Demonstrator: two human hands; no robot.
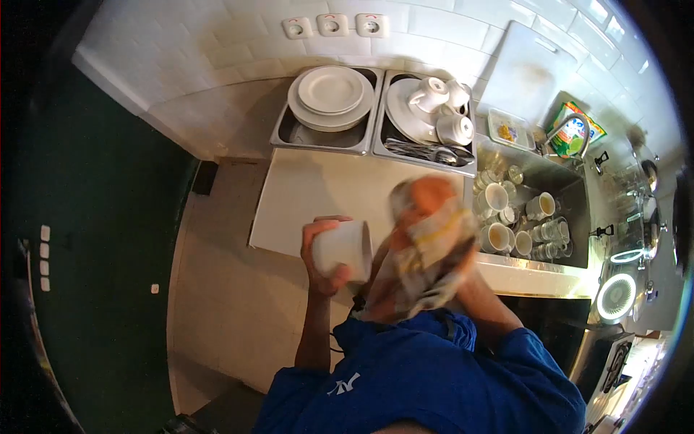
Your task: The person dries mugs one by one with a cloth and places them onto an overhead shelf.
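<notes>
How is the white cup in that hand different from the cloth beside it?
The white cup is plain, while the cloth is patterned, with orange and brown in it. The cup looks stiff and round-sided; the cloth is bunched and loose. The cup shows fairly clearly, but the cloth is blurred.

Up on the white-tiled wall point(448, 32), three sockets point(332, 26) are lined up in a row! Below, white plates point(331, 90) are stacked in a metal tray point(314, 137). To the right, a pale cutting board point(528, 66) is propped against the tiles, a green-and-orange pouch point(571, 132) is partly crossed by the curved faucet point(577, 117), and a round white grille point(617, 297) is brightly lit!
</notes>
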